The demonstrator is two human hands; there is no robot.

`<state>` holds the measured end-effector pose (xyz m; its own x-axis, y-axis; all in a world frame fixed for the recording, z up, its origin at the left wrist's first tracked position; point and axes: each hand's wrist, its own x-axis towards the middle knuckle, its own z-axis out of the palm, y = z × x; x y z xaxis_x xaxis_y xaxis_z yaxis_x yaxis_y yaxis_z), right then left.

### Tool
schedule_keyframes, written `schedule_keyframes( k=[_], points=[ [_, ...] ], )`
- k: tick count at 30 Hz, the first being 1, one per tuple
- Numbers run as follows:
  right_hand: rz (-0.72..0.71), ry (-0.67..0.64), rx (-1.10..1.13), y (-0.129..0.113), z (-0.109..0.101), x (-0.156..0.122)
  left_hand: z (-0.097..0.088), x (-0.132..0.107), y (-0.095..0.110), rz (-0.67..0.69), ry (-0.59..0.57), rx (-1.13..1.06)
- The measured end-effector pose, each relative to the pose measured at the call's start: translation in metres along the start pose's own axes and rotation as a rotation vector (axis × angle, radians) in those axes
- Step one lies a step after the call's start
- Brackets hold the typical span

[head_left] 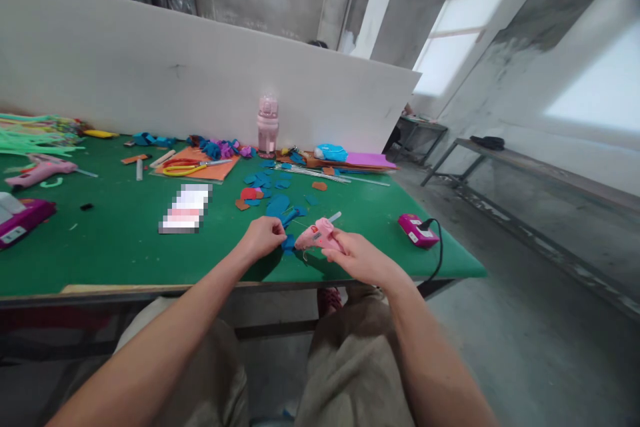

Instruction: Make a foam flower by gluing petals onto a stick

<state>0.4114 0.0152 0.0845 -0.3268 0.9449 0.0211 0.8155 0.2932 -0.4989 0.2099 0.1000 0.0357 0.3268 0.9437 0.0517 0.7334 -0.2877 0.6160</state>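
My right hand [357, 257] is closed round a pink glue gun [318, 233], its nozzle pointing left toward a small blue felt piece [289, 243]. My left hand [264, 237] pinches that blue piece with its fingers closed, just above the green table [125, 240] near the front edge. More blue felt pieces [279, 205] lie right behind the hands.
A pink bottle [267, 123] stands by the white partition [200, 73]. Scissors [187, 167] lie on an orange sheet. A second pink glue gun [40, 171] and green strands sit far left. A magenta power strip [417, 230] with a black cord lies near the right corner.
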Motion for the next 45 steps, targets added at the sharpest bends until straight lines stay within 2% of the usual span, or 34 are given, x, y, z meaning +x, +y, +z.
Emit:
schedule_keyframes(
  k=[26,40,45],
  points=[
    [0.044,0.011,-0.021,0.006,0.0,0.0,0.0,0.0,-0.001,0.003,0.002,0.001],
    [0.1,0.036,0.141,0.0,-0.011,-0.004,-0.001,-0.001,-0.001,-0.008,-0.004,0.007],
    [0.073,0.02,0.122,-0.001,-0.009,-0.003,-0.001,-0.001,-0.001,0.003,0.001,0.003]
  ],
)
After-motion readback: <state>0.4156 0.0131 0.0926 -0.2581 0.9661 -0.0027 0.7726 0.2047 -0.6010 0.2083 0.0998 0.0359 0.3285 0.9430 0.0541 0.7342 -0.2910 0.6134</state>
